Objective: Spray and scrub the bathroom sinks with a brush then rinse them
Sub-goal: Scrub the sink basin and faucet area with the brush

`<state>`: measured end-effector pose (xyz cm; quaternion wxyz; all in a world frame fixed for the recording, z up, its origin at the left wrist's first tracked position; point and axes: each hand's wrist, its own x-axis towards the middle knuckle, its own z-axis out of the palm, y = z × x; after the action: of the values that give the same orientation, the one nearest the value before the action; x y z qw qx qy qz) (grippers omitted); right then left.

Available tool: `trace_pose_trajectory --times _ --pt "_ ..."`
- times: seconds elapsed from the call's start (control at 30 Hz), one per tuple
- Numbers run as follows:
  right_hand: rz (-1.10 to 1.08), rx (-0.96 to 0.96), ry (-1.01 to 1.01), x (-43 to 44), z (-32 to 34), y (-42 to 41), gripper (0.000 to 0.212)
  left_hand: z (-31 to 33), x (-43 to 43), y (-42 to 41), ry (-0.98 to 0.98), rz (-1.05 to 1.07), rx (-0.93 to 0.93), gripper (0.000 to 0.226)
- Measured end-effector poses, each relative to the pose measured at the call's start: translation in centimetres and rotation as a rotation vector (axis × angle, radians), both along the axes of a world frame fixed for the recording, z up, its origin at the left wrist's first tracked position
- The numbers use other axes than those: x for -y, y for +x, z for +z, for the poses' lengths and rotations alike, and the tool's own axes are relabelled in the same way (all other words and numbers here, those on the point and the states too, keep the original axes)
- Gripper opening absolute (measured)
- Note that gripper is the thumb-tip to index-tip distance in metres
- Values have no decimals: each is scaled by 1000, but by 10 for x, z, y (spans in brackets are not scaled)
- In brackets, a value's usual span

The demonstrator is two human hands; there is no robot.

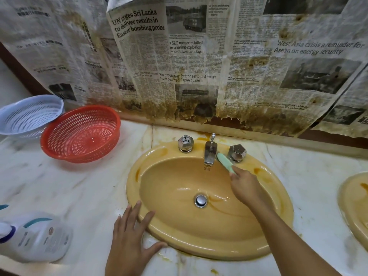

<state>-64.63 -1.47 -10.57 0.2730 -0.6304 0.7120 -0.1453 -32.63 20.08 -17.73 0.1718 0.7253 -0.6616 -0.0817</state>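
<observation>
Now | left hand [131,236] flat, fingers spread, on sink [274,228] rim | right hand [246,186] grips brush [225,163] against faucet [210,153]

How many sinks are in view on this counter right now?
2. One sink sits in the middle, where the right hand holds the brush beside the tap. A second sink is cut off at the right edge. Others may lie outside the frame.
</observation>
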Motion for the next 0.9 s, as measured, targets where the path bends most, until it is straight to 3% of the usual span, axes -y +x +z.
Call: trace_pose_trajectory --times 0.23,0.4,0.67,0.9 --pt "-65 45 -15 -5 36 -89 30 2 0 -2 -2 -3 -6 94" --pt "-86 36 -39 37 58 -124 26 2 1 -2 -10 -11 1 94" --pt "355 -247 202 130 73 -111 30 0 5 -1 14 -18 37 97" --pt "669 -314 241 177 73 -66 34 -3 7 1 6 -32 71 99"
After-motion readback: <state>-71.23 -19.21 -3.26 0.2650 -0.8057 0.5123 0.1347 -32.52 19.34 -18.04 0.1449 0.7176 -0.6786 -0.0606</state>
